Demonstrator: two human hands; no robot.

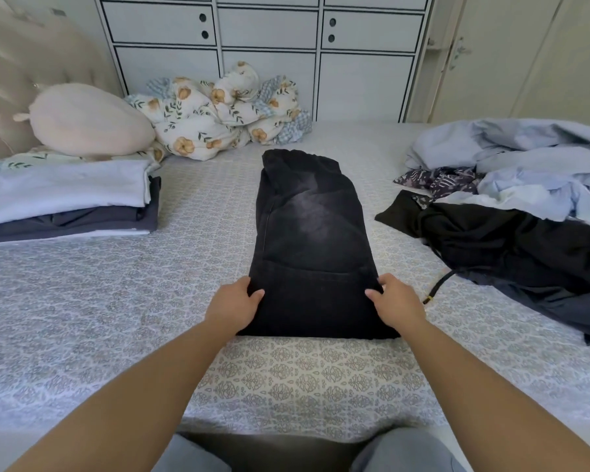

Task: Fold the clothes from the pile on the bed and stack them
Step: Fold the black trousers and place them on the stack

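Over at nine o'clock sits our folded stack (65, 199), pale blue on navy, parked against the pillow (89, 120) so finished pieces stay out of the working lane. Centre bed, at twelve o'clock from us, the black jeans (310, 247) lie lengthwise, already narrowed into a long strip. Our left hand (234, 303) pinches the near left edge, thumb on top, fingers curled under; our right hand (394, 301) mirrors it on the right edge, a grip at both sides, we judge, so the hem end lifts evenly for the next fold toward the waistband. At three o'clock, the unfolded pile (511, 199) waits within easy reach.
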